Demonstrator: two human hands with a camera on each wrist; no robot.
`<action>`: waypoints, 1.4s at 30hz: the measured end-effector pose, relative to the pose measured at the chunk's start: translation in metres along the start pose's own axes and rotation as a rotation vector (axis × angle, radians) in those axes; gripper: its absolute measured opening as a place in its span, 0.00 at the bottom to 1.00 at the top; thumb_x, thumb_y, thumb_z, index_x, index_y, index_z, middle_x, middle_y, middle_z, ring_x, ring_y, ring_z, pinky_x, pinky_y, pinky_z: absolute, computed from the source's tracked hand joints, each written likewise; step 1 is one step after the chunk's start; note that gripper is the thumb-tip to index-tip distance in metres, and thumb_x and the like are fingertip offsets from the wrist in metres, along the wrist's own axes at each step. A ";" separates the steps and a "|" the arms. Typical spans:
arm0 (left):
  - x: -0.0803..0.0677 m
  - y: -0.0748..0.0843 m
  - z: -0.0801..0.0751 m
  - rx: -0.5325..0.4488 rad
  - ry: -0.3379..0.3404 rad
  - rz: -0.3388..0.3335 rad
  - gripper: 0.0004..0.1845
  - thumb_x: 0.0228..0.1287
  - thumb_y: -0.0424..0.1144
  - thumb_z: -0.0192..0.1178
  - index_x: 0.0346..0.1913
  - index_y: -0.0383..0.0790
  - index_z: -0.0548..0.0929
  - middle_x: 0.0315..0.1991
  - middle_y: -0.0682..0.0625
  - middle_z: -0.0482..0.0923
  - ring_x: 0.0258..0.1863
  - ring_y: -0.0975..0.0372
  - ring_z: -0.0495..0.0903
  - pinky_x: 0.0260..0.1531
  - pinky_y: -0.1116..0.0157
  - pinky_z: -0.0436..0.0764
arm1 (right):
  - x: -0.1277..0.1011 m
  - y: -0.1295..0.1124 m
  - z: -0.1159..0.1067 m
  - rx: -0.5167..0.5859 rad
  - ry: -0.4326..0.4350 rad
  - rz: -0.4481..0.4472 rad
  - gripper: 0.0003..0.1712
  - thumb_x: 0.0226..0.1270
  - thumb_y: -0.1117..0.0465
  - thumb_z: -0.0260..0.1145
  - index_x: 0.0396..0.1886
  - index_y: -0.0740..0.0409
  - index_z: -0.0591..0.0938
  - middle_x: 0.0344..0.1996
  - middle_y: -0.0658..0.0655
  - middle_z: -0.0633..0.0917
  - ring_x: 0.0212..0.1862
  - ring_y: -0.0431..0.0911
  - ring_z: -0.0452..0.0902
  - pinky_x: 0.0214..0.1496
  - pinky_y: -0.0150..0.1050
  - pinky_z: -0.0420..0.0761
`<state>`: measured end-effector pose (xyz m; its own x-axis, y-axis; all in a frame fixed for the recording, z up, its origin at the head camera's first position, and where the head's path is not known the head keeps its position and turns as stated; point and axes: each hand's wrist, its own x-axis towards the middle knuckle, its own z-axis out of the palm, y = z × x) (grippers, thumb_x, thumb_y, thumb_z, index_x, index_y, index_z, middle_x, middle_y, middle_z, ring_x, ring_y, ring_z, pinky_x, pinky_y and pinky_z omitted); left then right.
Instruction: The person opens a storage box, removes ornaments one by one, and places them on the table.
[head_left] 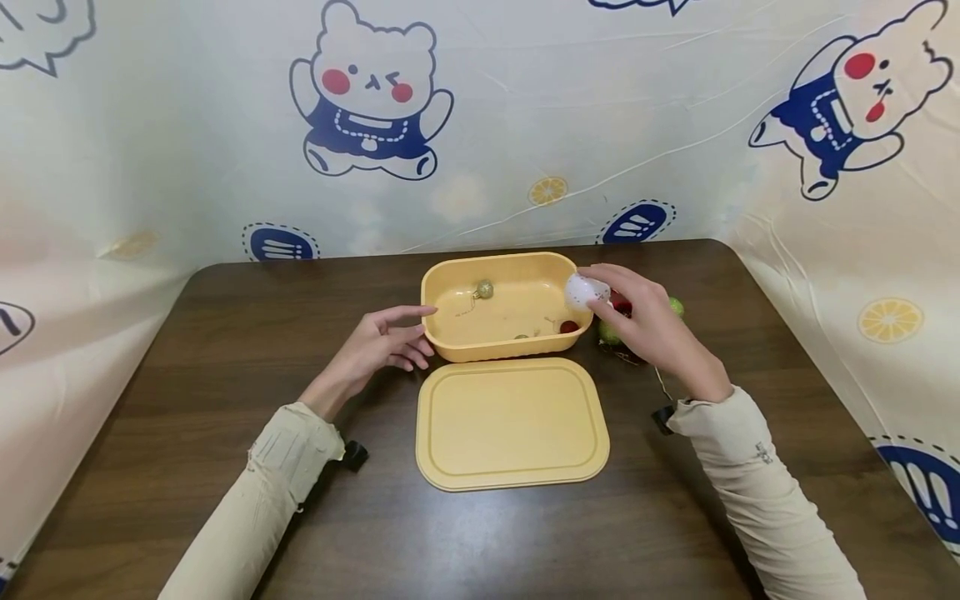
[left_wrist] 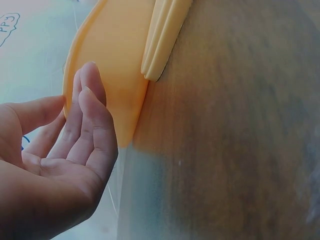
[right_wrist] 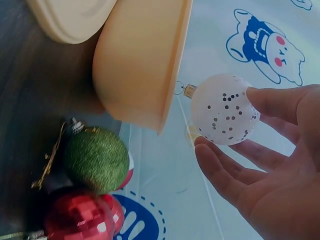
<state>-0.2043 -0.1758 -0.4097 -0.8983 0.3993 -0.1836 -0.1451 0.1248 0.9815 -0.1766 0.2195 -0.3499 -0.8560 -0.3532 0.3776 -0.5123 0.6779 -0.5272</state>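
A white Christmas bauble [right_wrist: 222, 112] with dark dots and a gold cap is pinched between the thumb and fingers of my right hand [head_left: 648, 317]. In the head view it hangs over the right end of a yellow plastic box [head_left: 517, 354]. My left hand [head_left: 378, 342] is at the box's left end, fingers extended, one fingertip right at the rim. The left wrist view shows its other fingers [left_wrist: 95, 120] along the outer end wall. Inside the box lie a small gold bauble [head_left: 485, 289] and a dark red one [head_left: 569, 327].
The yellow lid [head_left: 513, 425] lies flat on the dark wooden table [head_left: 480, 546], in front of the box. Right of the box sits a cluster with a green bauble [right_wrist: 97, 160] and a shiny red bauble [right_wrist: 80, 215]. A printed cloth [head_left: 495, 108] hangs behind the table.
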 end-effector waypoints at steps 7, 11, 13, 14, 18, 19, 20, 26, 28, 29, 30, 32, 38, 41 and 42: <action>0.000 0.000 0.001 -0.003 -0.005 0.000 0.25 0.74 0.40 0.57 0.71 0.41 0.71 0.34 0.41 0.87 0.29 0.54 0.87 0.30 0.63 0.85 | -0.010 0.006 -0.009 0.002 0.024 0.021 0.26 0.67 0.67 0.69 0.64 0.55 0.78 0.63 0.59 0.78 0.59 0.53 0.76 0.57 0.53 0.79; 0.000 0.001 0.001 -0.006 -0.005 0.000 0.25 0.74 0.40 0.58 0.71 0.41 0.71 0.34 0.41 0.87 0.29 0.54 0.87 0.30 0.63 0.85 | -0.014 0.010 -0.016 -0.039 0.043 0.025 0.26 0.66 0.68 0.69 0.64 0.55 0.79 0.62 0.59 0.78 0.58 0.53 0.77 0.58 0.54 0.78; 0.000 0.001 0.001 -0.008 -0.005 -0.002 0.25 0.74 0.40 0.58 0.71 0.40 0.71 0.34 0.40 0.87 0.29 0.54 0.87 0.30 0.63 0.85 | -0.017 0.011 -0.019 -0.058 0.051 0.029 0.26 0.66 0.68 0.69 0.64 0.55 0.79 0.62 0.58 0.79 0.53 0.51 0.79 0.55 0.49 0.80; 0.001 0.001 0.001 -0.009 -0.005 -0.002 0.25 0.74 0.40 0.58 0.71 0.40 0.71 0.34 0.41 0.87 0.29 0.54 0.87 0.30 0.63 0.85 | -0.018 0.012 -0.021 -0.068 0.054 0.031 0.26 0.66 0.68 0.69 0.64 0.55 0.79 0.62 0.58 0.79 0.52 0.51 0.80 0.54 0.46 0.81; 0.001 0.001 0.001 -0.007 -0.006 0.001 0.25 0.75 0.40 0.57 0.71 0.40 0.71 0.33 0.42 0.87 0.29 0.54 0.87 0.29 0.64 0.85 | -0.024 0.015 -0.030 -0.103 0.068 0.045 0.27 0.66 0.68 0.69 0.64 0.54 0.79 0.62 0.56 0.79 0.53 0.48 0.80 0.51 0.31 0.80; 0.001 0.001 0.001 -0.006 -0.006 0.003 0.25 0.75 0.40 0.57 0.71 0.40 0.71 0.33 0.42 0.87 0.29 0.54 0.87 0.29 0.64 0.85 | -0.026 0.016 -0.032 -0.105 0.072 0.047 0.27 0.66 0.68 0.69 0.64 0.55 0.79 0.62 0.56 0.79 0.55 0.49 0.79 0.52 0.32 0.81; 0.002 0.001 0.001 -0.005 -0.006 0.005 0.25 0.75 0.40 0.57 0.71 0.40 0.71 0.33 0.42 0.87 0.29 0.54 0.87 0.29 0.64 0.85 | -0.028 0.017 -0.035 -0.110 0.075 0.051 0.27 0.66 0.68 0.69 0.64 0.55 0.78 0.62 0.56 0.79 0.57 0.49 0.78 0.52 0.34 0.81; 0.002 0.001 0.001 -0.006 -0.010 0.008 0.25 0.75 0.40 0.57 0.71 0.40 0.71 0.33 0.42 0.87 0.29 0.54 0.87 0.29 0.64 0.85 | -0.040 0.025 -0.049 -0.103 0.099 0.093 0.28 0.66 0.68 0.69 0.66 0.55 0.77 0.62 0.59 0.79 0.56 0.51 0.78 0.52 0.24 0.78; 0.001 0.001 0.001 -0.005 -0.008 0.007 0.25 0.75 0.40 0.57 0.71 0.41 0.71 0.33 0.42 0.87 0.29 0.54 0.87 0.29 0.63 0.85 | -0.045 0.029 -0.053 -0.095 0.108 0.111 0.30 0.67 0.68 0.69 0.67 0.55 0.75 0.60 0.61 0.79 0.53 0.53 0.80 0.49 0.15 0.71; 0.001 0.001 0.001 -0.005 -0.007 0.006 0.25 0.75 0.40 0.57 0.71 0.41 0.71 0.33 0.42 0.87 0.29 0.54 0.87 0.29 0.63 0.85 | -0.048 0.030 -0.055 -0.089 0.114 0.118 0.30 0.67 0.67 0.69 0.68 0.55 0.74 0.59 0.62 0.80 0.51 0.55 0.81 0.48 0.11 0.67; 0.001 0.001 0.001 -0.004 -0.007 0.005 0.24 0.75 0.40 0.57 0.71 0.41 0.71 0.33 0.42 0.87 0.29 0.54 0.87 0.29 0.63 0.85 | -0.050 0.032 -0.057 -0.084 0.118 0.126 0.31 0.66 0.67 0.69 0.68 0.56 0.73 0.58 0.64 0.80 0.50 0.56 0.81 0.48 0.10 0.66; 0.000 0.002 0.001 -0.004 -0.005 0.004 0.24 0.75 0.40 0.57 0.71 0.41 0.71 0.33 0.43 0.87 0.29 0.54 0.87 0.29 0.63 0.85 | -0.054 0.037 -0.062 -0.079 0.117 0.143 0.31 0.66 0.68 0.69 0.68 0.58 0.72 0.56 0.65 0.80 0.49 0.59 0.82 0.47 0.10 0.65; 0.000 0.001 0.001 -0.010 -0.005 0.001 0.25 0.75 0.40 0.57 0.71 0.40 0.71 0.33 0.43 0.87 0.29 0.54 0.87 0.30 0.63 0.85 | -0.062 0.051 -0.075 -0.061 0.076 0.221 0.28 0.67 0.65 0.69 0.66 0.59 0.72 0.54 0.68 0.80 0.47 0.62 0.81 0.45 0.09 0.65; 0.000 0.001 0.001 -0.014 -0.006 0.000 0.25 0.75 0.40 0.57 0.71 0.39 0.70 0.33 0.43 0.87 0.29 0.54 0.87 0.29 0.63 0.85 | -0.064 0.058 -0.079 -0.027 0.049 0.245 0.29 0.68 0.65 0.68 0.66 0.62 0.70 0.56 0.70 0.79 0.48 0.62 0.79 0.45 0.10 0.66; 0.000 0.001 0.001 -0.016 -0.006 0.001 0.25 0.75 0.39 0.57 0.71 0.39 0.70 0.33 0.43 0.87 0.29 0.54 0.87 0.29 0.63 0.85 | -0.064 0.061 -0.080 -0.018 0.037 0.247 0.30 0.68 0.66 0.68 0.67 0.64 0.70 0.57 0.72 0.78 0.49 0.62 0.78 0.45 0.10 0.67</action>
<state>-0.2040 -0.1745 -0.4091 -0.8957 0.4051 -0.1832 -0.1510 0.1103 0.9824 -0.1473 0.3348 -0.3456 -0.9518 -0.1517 0.2665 -0.2861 0.7520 -0.5938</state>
